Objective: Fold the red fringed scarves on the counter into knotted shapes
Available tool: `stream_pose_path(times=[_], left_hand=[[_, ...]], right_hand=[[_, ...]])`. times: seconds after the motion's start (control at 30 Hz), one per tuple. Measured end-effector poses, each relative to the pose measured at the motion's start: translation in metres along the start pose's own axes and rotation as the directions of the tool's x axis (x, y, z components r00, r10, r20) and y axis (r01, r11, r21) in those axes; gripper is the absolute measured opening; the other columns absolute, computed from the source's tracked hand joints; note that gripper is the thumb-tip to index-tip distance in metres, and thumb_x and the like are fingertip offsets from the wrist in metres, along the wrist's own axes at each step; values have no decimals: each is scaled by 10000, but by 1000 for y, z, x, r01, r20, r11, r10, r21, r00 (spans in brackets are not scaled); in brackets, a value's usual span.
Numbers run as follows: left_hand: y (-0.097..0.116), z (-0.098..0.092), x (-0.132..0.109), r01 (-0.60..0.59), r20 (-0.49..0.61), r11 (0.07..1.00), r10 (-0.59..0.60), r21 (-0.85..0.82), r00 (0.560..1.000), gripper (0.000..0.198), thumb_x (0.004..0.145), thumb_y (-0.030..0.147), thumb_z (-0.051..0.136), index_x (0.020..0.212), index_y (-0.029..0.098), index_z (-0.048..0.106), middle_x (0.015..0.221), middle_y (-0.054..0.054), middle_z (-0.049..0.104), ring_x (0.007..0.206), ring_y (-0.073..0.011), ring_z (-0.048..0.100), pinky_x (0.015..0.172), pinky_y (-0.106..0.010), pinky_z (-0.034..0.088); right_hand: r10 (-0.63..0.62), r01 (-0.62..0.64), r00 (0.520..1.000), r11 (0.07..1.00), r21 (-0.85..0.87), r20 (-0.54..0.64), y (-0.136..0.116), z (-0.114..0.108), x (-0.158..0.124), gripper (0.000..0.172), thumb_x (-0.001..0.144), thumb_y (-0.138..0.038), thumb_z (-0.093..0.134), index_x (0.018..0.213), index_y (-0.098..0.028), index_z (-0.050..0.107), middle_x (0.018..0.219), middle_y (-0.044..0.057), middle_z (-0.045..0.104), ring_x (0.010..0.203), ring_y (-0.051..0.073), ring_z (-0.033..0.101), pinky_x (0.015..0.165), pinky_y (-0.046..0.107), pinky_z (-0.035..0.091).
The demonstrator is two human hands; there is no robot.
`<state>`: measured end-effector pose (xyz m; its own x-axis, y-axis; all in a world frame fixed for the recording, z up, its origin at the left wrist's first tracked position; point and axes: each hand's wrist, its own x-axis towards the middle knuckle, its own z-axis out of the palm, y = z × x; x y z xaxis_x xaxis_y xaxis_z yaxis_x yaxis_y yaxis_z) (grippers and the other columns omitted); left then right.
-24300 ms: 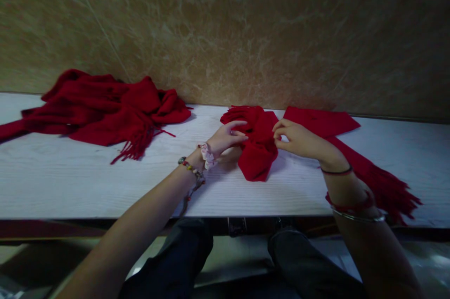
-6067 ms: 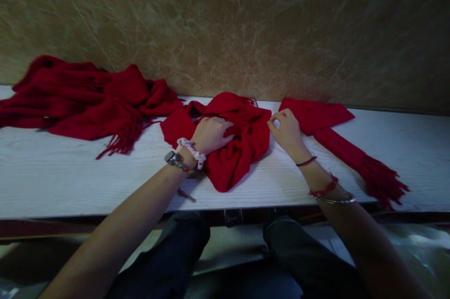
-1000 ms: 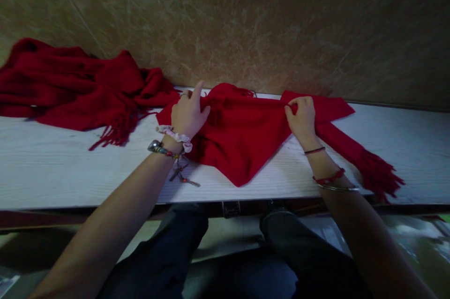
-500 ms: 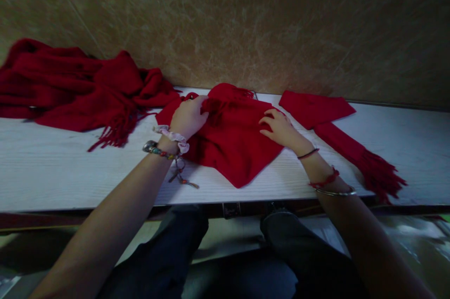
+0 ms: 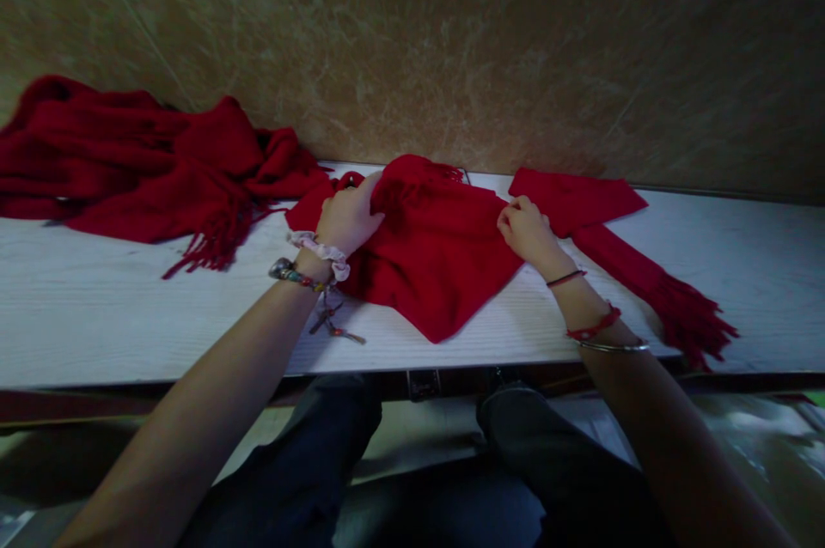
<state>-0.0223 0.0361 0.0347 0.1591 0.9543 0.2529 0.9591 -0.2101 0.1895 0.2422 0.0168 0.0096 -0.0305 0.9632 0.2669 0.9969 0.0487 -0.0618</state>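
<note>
A red fringed scarf [image 5: 438, 260] lies partly folded in front of me, one corner pointing toward the table's near edge. My left hand [image 5: 348, 217] is closed on the scarf's left part, its thumb showing and its other fingertips hidden in the cloth. At the right edge of the same scarf, my right hand [image 5: 529, 232] is closed, thumb and fingers drawn together in a pinch on the fabric. Just beyond that hand lies a narrow folded red scarf [image 5: 577, 200], its fringed end [image 5: 693, 312] slanting to the right.
A loose heap of red scarves [image 5: 148, 157] lies at the left, fringe trailing over the white table [image 5: 96, 307]. Behind the table rises a brown marbled wall [image 5: 412, 41]. My legs [image 5: 302, 453] are below the table's near edge.
The fingers of my right hand have gone from spread on the cloth to pinched at its right edge. My left hand has barely moved, and the scarf lies much the same.
</note>
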Motion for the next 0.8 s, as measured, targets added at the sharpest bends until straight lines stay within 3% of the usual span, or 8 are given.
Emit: stream_pose_path(times=[0.13, 0.23, 0.37, 0.43, 0.53, 0.63, 0.7, 0.8], left_hand=[[1, -5, 1, 11, -169, 996, -26, -88, 985, 517, 793, 203, 505, 1296, 163, 395, 999, -92, 620, 946, -238, 582, 831, -342, 441], [0, -4, 3, -11, -273, 986, -36, -167, 961, 501, 805, 198, 487, 1295, 153, 397, 1021, -92, 615, 940, -219, 580, 840, -323, 437], [-2, 0, 4, -53, -235, 979, 6, -197, 972, 496, 769, 157, 520, 1260, 156, 449, 1012, -86, 619, 948, -219, 575, 858, -334, 432], [-3, 1, 5, -72, -225, 971, 19, -230, 974, 482, 747, 135, 540, 1225, 162, 484, 978, -71, 629, 918, -208, 582, 847, -328, 441], [-5, -5, 8, -138, -392, 929, -8, -343, 920, 452, 737, 124, 565, 1182, 168, 500, 963, -47, 630, 847, -163, 588, 821, -285, 461], [-7, -13, 14, -243, -591, 885, -45, -398, 806, 427, 767, 147, 563, 1177, 216, 465, 1078, -24, 567, 877, -123, 556, 823, -249, 468], [-11, -14, 20, -252, -642, 891, -57, -378, 764, 441, 768, 123, 555, 1178, 238, 443, 1160, -18, 489, 946, -117, 519, 862, -256, 455], [-17, -3, 23, -120, -494, 941, -56, -317, 867, 596, 678, 69, 608, 1229, 196, 420, 1255, -88, 382, 1080, -202, 467, 928, -337, 421]], right_hand=[[40, -40, 999, 999, -18, 15, 1, -2, 0, 296, 811, -301, 486, 1052, -145, 558, 1149, 147, 456, 1029, 295, 479, 762, 441, 448], [64, -57, 994, 996, -71, 90, 3, -2, -1, 244, 809, -291, 499, 989, -152, 589, 1127, 143, 463, 1041, 297, 475, 773, 439, 440], [36, -33, 995, 999, -37, 88, 6, 0, 0, 138, 792, -224, 513, 878, -182, 611, 1038, 105, 504, 979, 257, 512, 754, 405, 447], [29, -29, 1000, 999, 16, 12, 8, -2, 1, 113, 779, -214, 530, 841, -179, 618, 1008, 96, 521, 955, 247, 524, 759, 397, 449], [33, -8, 976, 993, 115, -216, 11, -15, 6, 104, 774, -202, 531, 812, -165, 620, 976, 97, 535, 961, 234, 519, 804, 386, 434], [101, -21, 873, 985, 171, -478, 10, -35, 16, 171, 816, -227, 463, 872, -150, 606, 1028, 118, 508, 1020, 234, 483, 864, 401, 397], [145, -59, 818, 984, 170, -557, 6, -43, 23, 229, 848, -250, 402, 934, -148, 588, 1093, 133, 473, 1071, 243, 447, 881, 427, 377], [149, -119, 902, 988, 99, -405, -1, -38, 29, 226, 842, -246, 414, 951, -154, 589, 1128, 134, 473, 1074, 266, 446, 856, 474, 384]])
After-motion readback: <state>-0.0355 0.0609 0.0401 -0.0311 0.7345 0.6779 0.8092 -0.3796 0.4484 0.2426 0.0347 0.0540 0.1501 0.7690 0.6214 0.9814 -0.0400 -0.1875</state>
